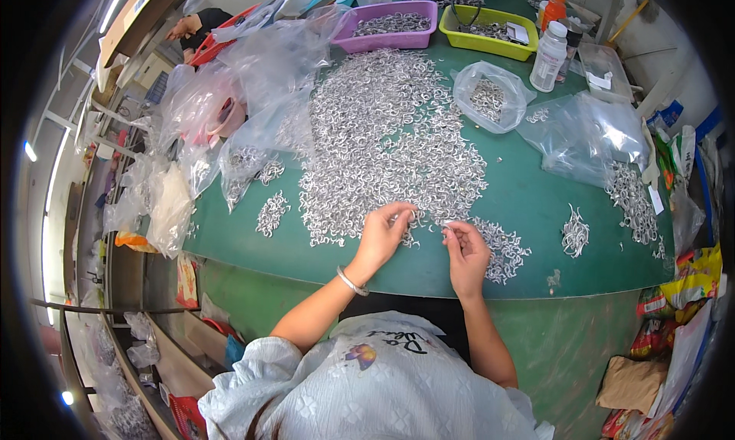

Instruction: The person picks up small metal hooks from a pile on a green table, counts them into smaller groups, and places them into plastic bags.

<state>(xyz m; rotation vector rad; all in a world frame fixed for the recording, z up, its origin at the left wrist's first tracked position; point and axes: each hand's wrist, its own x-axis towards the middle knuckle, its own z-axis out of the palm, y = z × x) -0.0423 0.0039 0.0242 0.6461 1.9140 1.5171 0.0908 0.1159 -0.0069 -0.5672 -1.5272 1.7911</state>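
Observation:
A broad heap of small curved silver metal pieces [375,134] covers the middle of the green table [528,202]. At its near edge, my left hand [384,232] is closed, thumb and forefinger pinched just above the pieces. What is between those fingertips is too small to make out. My right hand [467,255] is to the right, its thumb and forefinger pinching a small curved metal piece [447,225]. Beside and partly behind this hand lies a smaller pile of the same pieces [501,250]. Another small pile [272,214] sits left of the heap.
At the back stand a purple basin [387,13] and a yellow-green basin [488,45], both holding metal pieces. An open plastic bag [494,97], a white bottle [548,57] and more piles [576,233] are on the right. Clear bags [268,65] crowd the left; a person [200,31] is beyond.

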